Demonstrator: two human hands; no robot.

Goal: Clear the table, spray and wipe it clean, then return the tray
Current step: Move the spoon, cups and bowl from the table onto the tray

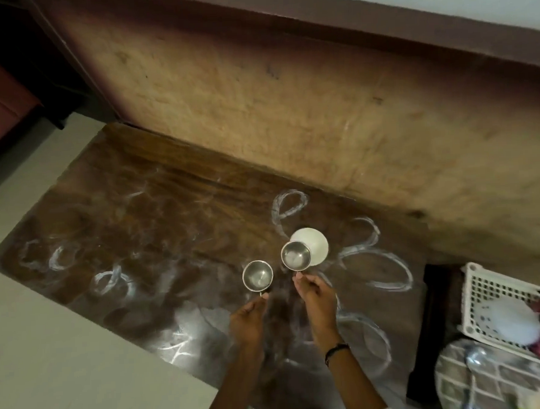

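A dark wooden table (144, 217) carries white chalk loops and scribbles. My left hand (250, 321) pinches the handle of a small steel cup (257, 275) held just above the tabletop. My right hand (317, 298) grips the handle of a second steel cup (295, 255). Behind that cup a white saucer (314, 244) lies on the table, partly hidden by it. A round patterned metal tray (490, 380) with a steel spoon on it sits at the lower right, off the table.
A white perforated plastic basket (480, 296) holding a white item and something red stands to the right of the table. A tan wall panel (288, 109) rises directly behind the table. Pale floor tiles (68, 371) lie to the left.
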